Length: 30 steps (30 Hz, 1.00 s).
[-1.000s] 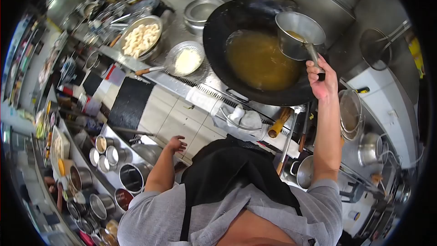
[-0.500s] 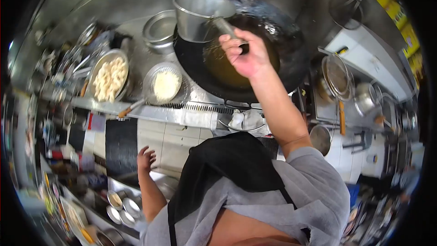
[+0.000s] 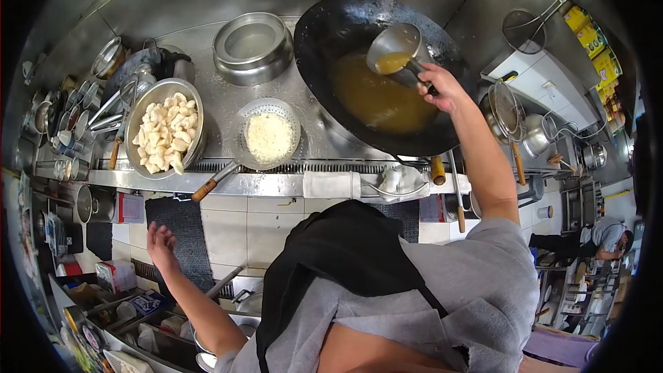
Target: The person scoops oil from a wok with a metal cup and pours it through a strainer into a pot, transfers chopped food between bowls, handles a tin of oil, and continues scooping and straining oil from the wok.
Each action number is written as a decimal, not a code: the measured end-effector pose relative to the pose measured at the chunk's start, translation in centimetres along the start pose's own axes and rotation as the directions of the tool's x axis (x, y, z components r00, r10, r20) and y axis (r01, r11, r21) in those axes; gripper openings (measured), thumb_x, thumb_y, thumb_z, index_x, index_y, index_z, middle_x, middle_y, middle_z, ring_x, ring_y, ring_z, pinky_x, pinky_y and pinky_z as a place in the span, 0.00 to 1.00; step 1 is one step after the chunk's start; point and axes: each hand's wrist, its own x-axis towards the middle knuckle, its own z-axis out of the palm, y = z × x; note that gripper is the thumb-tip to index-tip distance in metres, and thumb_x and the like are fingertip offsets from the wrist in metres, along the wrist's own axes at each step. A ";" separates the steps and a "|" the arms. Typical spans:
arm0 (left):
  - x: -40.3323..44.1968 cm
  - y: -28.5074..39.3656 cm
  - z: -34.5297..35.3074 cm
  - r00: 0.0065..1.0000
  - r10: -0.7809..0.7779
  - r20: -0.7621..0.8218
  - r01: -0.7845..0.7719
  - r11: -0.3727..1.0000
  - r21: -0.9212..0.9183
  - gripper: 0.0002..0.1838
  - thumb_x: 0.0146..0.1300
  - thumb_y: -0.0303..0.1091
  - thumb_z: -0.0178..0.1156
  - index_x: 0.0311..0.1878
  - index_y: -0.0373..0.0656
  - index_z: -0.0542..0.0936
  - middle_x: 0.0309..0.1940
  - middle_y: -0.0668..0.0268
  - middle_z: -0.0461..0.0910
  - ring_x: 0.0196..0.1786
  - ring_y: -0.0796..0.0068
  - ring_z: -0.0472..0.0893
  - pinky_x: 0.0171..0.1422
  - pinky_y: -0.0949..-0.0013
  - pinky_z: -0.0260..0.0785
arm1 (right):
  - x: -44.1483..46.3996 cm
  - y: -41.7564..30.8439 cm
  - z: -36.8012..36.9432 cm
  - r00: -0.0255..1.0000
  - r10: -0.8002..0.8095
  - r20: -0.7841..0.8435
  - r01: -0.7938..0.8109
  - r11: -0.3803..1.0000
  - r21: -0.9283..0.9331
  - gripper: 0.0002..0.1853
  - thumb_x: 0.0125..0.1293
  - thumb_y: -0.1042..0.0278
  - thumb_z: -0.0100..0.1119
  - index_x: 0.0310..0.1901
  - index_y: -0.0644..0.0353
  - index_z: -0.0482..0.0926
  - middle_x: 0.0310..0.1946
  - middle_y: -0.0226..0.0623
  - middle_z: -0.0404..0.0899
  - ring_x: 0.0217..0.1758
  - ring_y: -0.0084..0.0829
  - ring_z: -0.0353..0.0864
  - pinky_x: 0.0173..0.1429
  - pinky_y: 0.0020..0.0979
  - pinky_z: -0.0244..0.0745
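Observation:
My right hand (image 3: 440, 88) is wrapped round the dark handle of a metal ladle pot (image 3: 407, 40), which is tilted over a big black wok (image 3: 321, 31). Some yellowish-brown liquid lies in the ladle pot, and more of it (image 3: 387, 100) fills the bottom of the wok. My left hand (image 3: 161, 243) hangs over the floor with its fingers apart, holding nothing. Left of the wok, a perforated ladle (image 3: 293, 145) holds pale crumbs. Beside it stands a steel bowl (image 3: 195, 150) of pale chunks.
A lidded steel pot (image 3: 253, 62) stands behind the perforated ladle. White cloths (image 3: 331, 185) lie along the counter's front edge. Wire strainers (image 3: 506, 110) rest on a pot to the right. Another person (image 3: 611, 235) is at the far right.
The ladle pot went left across the wok, then came back over its liquid, lower and tilted. My left hand has moved left. The view has shifted.

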 end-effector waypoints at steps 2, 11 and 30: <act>2.2 1.5 2.0 1.000 0.013 -0.005 -0.014 1.000 -0.018 0.22 0.69 0.28 0.50 0.66 0.44 0.69 0.42 0.68 0.79 0.38 0.80 0.78 0.39 0.76 0.72 | 0.9 0.1 -0.9 0.999 -0.002 -0.033 -0.002 0.992 -0.123 0.33 0.63 0.77 0.51 0.70 0.60 0.55 0.25 0.33 0.69 0.21 0.24 0.69 0.19 0.25 0.58; 8.1 4.2 5.8 0.992 0.042 -0.119 -0.029 0.994 0.108 0.27 0.62 0.24 0.52 0.66 0.46 0.68 0.51 0.65 0.74 0.44 0.75 0.77 0.43 0.72 0.73 | 4.2 2.6 -2.8 0.987 -0.098 -0.126 -0.018 0.714 -0.699 0.36 0.58 0.76 0.52 0.71 0.59 0.57 0.23 0.37 0.76 0.20 0.29 0.76 0.20 0.33 0.67; 28.8 3.1 -3.1 0.992 -0.047 0.116 0.019 0.973 0.229 0.24 0.65 0.29 0.53 0.65 0.42 0.69 0.36 0.70 0.76 0.36 0.80 0.78 0.28 0.76 0.70 | -8.9 0.0 26.3 0.841 -0.441 -0.314 0.442 0.894 -0.074 0.35 0.67 0.72 0.51 0.74 0.53 0.52 0.34 0.33 0.72 0.23 0.15 0.67 0.19 0.16 0.59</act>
